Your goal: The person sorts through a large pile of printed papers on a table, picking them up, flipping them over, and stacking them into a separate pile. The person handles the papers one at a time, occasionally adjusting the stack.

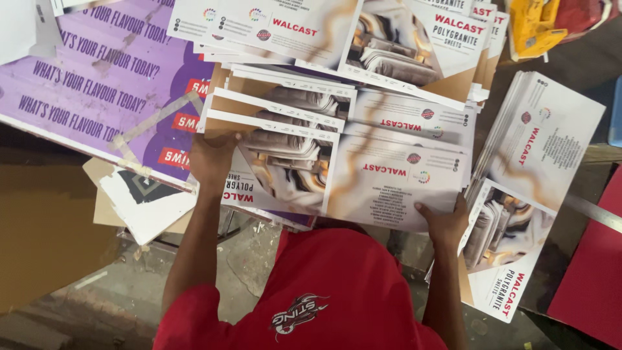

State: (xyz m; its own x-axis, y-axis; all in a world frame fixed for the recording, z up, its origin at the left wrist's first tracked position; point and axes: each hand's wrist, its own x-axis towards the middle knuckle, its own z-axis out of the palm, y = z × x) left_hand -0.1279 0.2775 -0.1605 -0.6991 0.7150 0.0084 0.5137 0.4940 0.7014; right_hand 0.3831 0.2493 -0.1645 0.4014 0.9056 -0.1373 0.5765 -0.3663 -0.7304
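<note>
Red shirt (324, 291) fills the near edge. Left of the printed sheet (363, 175) lies a purple board (97, 84). Left hand (210, 159) grips the sheet's left edge, fingers closed; right hand (446, 223) pinches its lower right corner. Right of the sheet rests a leaflet stack (544, 168).

A big purple sign (97, 78) with pale strips of tape lies flat. Just right of the purple sign sit fanned white and tan printed sheets (363, 155). Farther right of it is a neat stack of the same sheets (544, 149). Above that stack, far from the purple sign, is a yellow package (534, 26).
</note>
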